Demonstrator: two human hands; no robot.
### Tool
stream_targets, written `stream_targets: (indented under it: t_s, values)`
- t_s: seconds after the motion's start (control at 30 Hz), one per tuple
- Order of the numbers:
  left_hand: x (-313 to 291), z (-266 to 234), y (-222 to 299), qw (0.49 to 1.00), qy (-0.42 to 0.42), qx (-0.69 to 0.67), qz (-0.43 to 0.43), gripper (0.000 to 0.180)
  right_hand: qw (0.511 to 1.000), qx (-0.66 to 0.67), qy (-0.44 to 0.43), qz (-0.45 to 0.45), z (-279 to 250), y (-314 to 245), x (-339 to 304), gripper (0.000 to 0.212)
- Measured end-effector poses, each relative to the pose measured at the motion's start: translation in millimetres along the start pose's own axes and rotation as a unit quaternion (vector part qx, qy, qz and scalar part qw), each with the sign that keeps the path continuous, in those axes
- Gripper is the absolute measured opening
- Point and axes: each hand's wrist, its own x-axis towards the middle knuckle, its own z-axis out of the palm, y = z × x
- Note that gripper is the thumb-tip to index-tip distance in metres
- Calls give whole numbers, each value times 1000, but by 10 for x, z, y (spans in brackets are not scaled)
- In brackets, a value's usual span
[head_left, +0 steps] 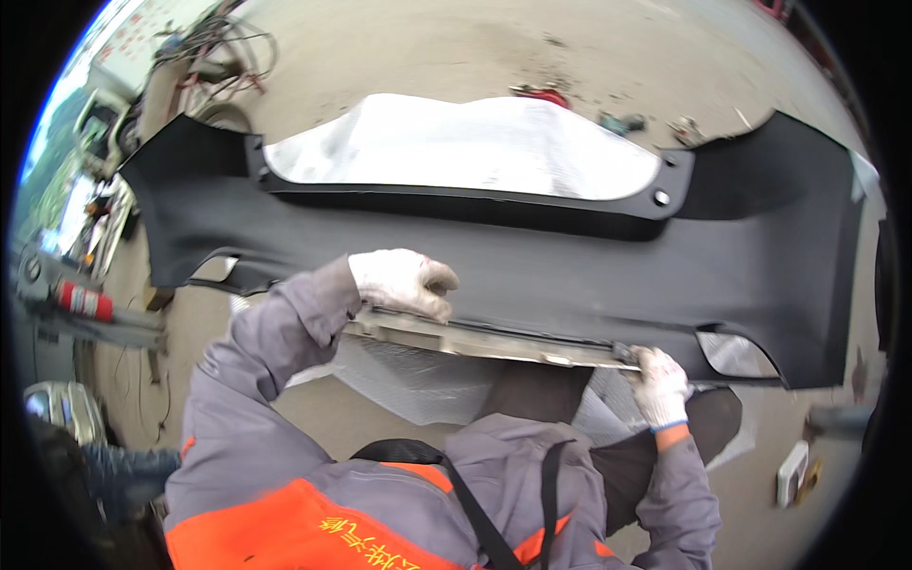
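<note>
Bumper (532,261) is seen as smooth matt plastic; gloves (394,278) as rough cloth; sheeting (465,147) as glossy film.

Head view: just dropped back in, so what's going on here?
The person's gloved right grip is closed at the right end of a pale strip along the near edge of a large black bumper cover. The gloved left grip is half curled near the strip's left part; whether it touches anything isn't clear. Nor can I tell whether the strip is fastened.
</note>
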Motion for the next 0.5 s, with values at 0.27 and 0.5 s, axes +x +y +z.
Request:
stream_targets:
  t_s: [0.27, 0.5]
  values:
    - [-1069, 991, -1132, 897, 407, -66, -161, 59, 999, -12, 27, -28, 259, 309, 62, 38]
    - [-1056, 1427, -1023, 832, 512, 211, -31, 41, 1000, -14, 3, -24, 282, 376, 83, 48]
